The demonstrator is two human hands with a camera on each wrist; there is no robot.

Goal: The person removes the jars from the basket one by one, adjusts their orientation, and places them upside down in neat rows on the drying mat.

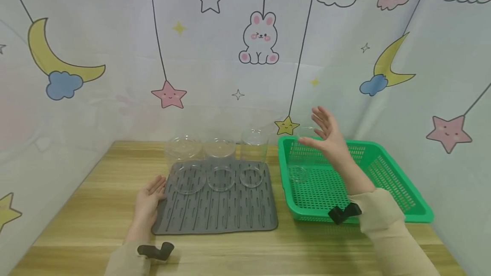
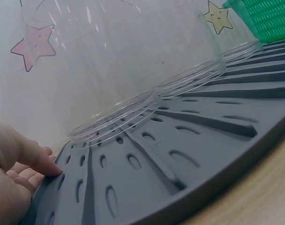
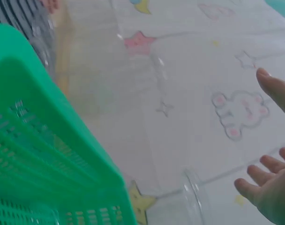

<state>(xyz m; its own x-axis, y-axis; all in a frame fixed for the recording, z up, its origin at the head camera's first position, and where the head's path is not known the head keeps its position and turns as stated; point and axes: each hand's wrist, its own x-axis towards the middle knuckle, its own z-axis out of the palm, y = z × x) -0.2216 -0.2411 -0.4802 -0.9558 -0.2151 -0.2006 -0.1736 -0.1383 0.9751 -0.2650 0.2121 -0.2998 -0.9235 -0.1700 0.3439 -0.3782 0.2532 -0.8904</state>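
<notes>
My left hand [image 1: 148, 199] rests at the left edge of a grey slotted drying mat [image 1: 215, 220]; in the left wrist view its thumb [image 2: 41, 161] touches the mat's border. On the mat's far part stand three clear cups in a row: a wide one [image 1: 186, 146], a middle one [image 1: 219, 146] and a narrower, taller one [image 1: 254, 137]. Another tall clear cup [image 1: 301, 161] stands inside the left end of a green basket [image 1: 400, 178]. Over the basket, close by that cup's rim, my right hand [image 1: 330, 139] is raised with fingers and thumb spread, holding nothing.
The basket sits just right of the mat on a wooden table [image 1: 215, 254]. A white cloth [image 1: 215, 54] printed with stars, moons and rabbits hangs behind. A dark strap piece shows at each wrist.
</notes>
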